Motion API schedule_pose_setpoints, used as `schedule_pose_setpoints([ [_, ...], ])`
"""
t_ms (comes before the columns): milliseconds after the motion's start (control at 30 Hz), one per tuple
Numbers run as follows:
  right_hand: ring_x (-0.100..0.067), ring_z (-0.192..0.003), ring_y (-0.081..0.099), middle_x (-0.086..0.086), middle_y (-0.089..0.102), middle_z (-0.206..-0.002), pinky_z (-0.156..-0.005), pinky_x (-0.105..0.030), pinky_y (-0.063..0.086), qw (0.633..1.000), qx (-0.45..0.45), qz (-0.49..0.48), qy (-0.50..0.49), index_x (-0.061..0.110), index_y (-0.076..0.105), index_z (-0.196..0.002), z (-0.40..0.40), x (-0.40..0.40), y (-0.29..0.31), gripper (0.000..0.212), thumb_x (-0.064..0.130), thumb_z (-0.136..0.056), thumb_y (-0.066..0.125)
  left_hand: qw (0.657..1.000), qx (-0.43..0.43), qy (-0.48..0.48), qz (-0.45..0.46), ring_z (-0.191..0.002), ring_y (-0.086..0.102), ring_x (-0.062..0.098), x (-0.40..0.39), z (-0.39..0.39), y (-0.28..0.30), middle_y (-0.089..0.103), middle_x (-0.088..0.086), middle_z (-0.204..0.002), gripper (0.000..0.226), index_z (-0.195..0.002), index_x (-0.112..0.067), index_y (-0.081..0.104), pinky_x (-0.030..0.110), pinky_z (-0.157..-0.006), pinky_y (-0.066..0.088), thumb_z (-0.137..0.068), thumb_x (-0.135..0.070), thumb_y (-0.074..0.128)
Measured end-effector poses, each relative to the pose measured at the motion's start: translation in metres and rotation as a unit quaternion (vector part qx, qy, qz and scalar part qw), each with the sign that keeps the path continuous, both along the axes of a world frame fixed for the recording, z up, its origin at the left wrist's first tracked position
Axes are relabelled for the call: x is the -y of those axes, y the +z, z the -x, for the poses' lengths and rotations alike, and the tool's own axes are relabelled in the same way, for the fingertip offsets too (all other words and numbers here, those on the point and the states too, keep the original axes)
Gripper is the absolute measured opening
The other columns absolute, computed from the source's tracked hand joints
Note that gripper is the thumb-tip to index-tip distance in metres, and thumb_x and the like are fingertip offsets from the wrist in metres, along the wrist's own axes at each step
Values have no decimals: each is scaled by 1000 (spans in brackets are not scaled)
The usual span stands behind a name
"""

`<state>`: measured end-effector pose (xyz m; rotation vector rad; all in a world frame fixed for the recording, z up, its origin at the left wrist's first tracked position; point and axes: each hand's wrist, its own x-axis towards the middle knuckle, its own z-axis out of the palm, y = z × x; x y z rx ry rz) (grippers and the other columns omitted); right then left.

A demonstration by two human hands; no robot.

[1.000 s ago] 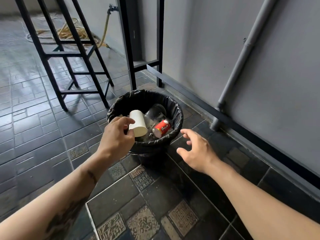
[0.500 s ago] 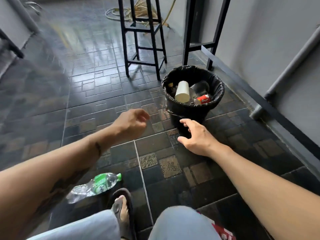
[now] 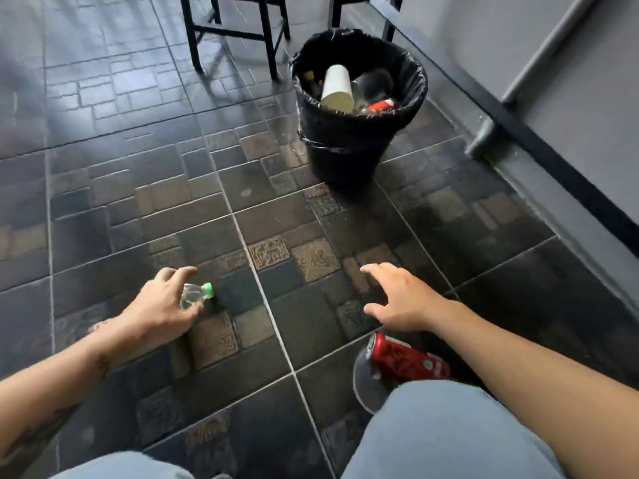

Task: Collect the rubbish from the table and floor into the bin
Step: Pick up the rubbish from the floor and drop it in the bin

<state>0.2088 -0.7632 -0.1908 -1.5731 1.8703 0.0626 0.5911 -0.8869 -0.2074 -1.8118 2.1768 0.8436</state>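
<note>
Two hands reach down. Left hand point(image 3: 162, 305) curls around the plastic bottle point(image 3: 195, 294) on the floor, cap pointing right. Right hand point(image 3: 397, 299) is spread and empty, near the red can point(image 3: 404, 359). Bin point(image 3: 359, 146) sits ahead.

Dark patterned floor tiles point(image 3: 304, 326), black stool legs point(image 3: 235, 29) at the top, grey wall point(image 3: 518, 29), grey pipe point(image 3: 539, 53).

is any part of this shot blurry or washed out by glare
Head view: pale glare washes the floor tiles at upper left; stool legs and left hand on the bottle look motion-smeared; bin reads fairly sharp; wide-angle bends the edges.
</note>
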Motion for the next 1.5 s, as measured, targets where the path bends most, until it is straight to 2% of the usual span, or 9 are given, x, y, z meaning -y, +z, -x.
schedule_pose_setpoints([
  [167, -20, -141, 34, 4, 34, -154, -115, -40, 32, 998, -50, -27, 30, 30, 27, -152, 37, -29, 16, 77, 46, -85, 62, 983, 128, -125, 24, -128, 49, 35, 32, 1, -13, 42, 7, -149, 78, -152, -25, 37, 45, -100, 46, -82, -48, 66],
  [300, -20, -141, 36, 4, 35, -155, -113, -42, 35, 997, -80, -4, 6, 31, 26, -152, 50, -22, 49, 78, 47, -85, 63, 968, 144, -198, 58, -134, 44, 36, 69, 26, 18, 38, 8, -150, 92, -155, -26, 30, 48, -106, 42, -74, -56, 62],
  [633, -23, -143, 34, 3, 32, -158, -113, -48, 37, 993, -52, -102, -9, 36, 24, -152, 13, -58, -34, 85, 51, -81, 68, 979, 163, -125, 3, -134, 40, 39, 45, 0, -44, 34, 9, -149, 98, -156, -31, 21, 56, -104, 38, -74, -53, 72],
  [767, -28, -144, 29, 0, 22, -160, -113, -52, 33, 986, -109, -116, 48, 37, 7, -155, 8, -78, -60, 101, 52, -77, 69, 970, 204, -126, -26, -140, 33, 38, 24, -24, -78, 24, 7, -156, 121, -159, -35, 5, 61, -104, 36, -68, -52, 81],
  [833, -30, -141, 31, -3, 23, -159, -110, -50, 35, 983, -127, -97, 88, 37, -1, -155, 8, -82, -67, 105, 49, -77, 69, 966, 207, -153, 8, -134, 39, 42, 18, -35, -89, 30, 11, -153, 119, -160, -29, 12, 61, -99, 40, -66, -39, 83],
  [933, -30, -135, 39, -5, 28, -156, -107, -46, 40, 981, -133, -77, 121, 36, -4, -155, 3, -85, -73, 100, 44, -84, 65, 962, 181, -188, 82, -109, 55, 53, 16, -42, -103, 51, 21, -134, 99, -152, -17, 37, 63, -84, 49, -63, -17, 80],
  [1067, -26, -125, 49, -5, 37, -150, -97, -39, 45, 980, -135, -65, 130, 34, -1, -156, -3, -87, -79, 86, 37, -93, 58, 956, 145, -230, 110, -95, 62, 53, 13, -16, -102, 59, 23, -121, 83, -141, -11, 50, 60, -77, 51, -64, -16, 80],
  [1300, -27, -114, 52, -5, 43, -139, -88, -40, 47, 980, -154, -49, 115, 31, 4, -155, 0, -66, -72, 84, 32, -91, 59, 956, 71, -271, 91, -103, 63, 44, 9, 57, -71, 57, 13, -125, 78, -146, -18, 42, 52, -85, 48, -72, -41, 52],
  [1500, -27, -116, 52, -1, 45, -131, -93, -47, 49, 997, -68, 13, 15, 34, 10, -153, 2, -34, -53, 77, 29, -90, 55, 982, -57, -180, 27, -112, 59, 39, 20, 106, -37, 51, 10, -133, 70, -145, -28, 30, 48, -95, 47, -83, -38, 61],
])
